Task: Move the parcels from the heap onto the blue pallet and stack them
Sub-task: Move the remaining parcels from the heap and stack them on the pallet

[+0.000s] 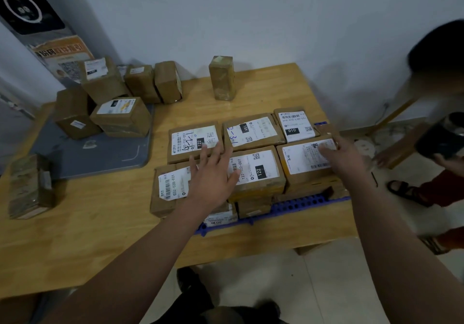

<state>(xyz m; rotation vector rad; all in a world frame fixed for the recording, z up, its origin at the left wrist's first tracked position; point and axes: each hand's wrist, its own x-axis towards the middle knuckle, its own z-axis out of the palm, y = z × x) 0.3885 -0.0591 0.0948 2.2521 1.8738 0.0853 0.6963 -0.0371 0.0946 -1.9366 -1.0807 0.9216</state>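
Several brown labelled parcels (253, 133) lie stacked in two layers on the blue pallet (301, 204) at the table's right. My left hand (213, 173) hovers flat, fingers spread, over the front parcels, between the one marked 032-038 (165, 193) and the one marked 122 (261, 173). My right hand (344, 159) rests with straight fingers on the front-right parcel (298, 165). The heap of parcels (118, 115) sits on a grey tray (100, 153) at the left.
A single upright parcel (222, 77) stands at the table's back. Another taped parcel (30, 185) stands near the left edge. A second person (442, 133) with a dark object is at the right, beside the wooden table (100, 223). A white wall runs behind.
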